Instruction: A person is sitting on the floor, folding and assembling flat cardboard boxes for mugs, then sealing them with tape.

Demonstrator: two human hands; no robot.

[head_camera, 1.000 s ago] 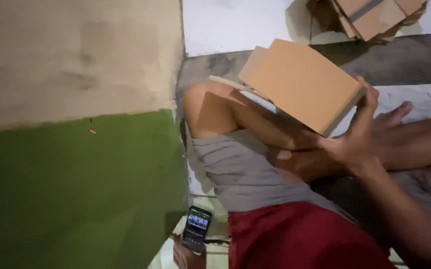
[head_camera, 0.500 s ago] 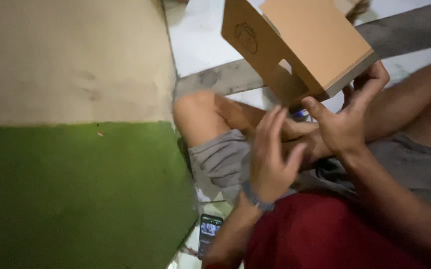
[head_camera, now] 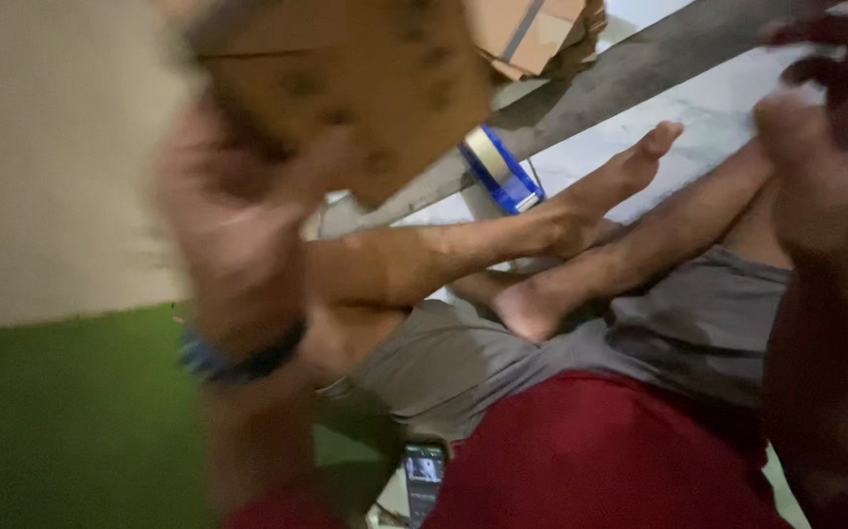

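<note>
Head view, heavily blurred by motion. Left hand raised at centre left of the frame, smeared, pressed against the lower edge of a flat brown cardboard sheet filling the upper middle; fingers seemingly spread along the cardboard, though whether gripping it cannot be told. Dark blue band around that wrist. Right hand at the far right edge, very blurred, apart from the cardboard, fingers' state impossible to tell. Bare crossed legs stretched across the middle, one foot pointing to the upper right, grey shorts and red shirt below. Roll of tape with blue edges just behind the cardboard on the pale tiled floor. Stack of folded brown boxes at the top centre. Dark phone with lit screen at the bottom centre. Beige and green wall filling the left side.
</note>
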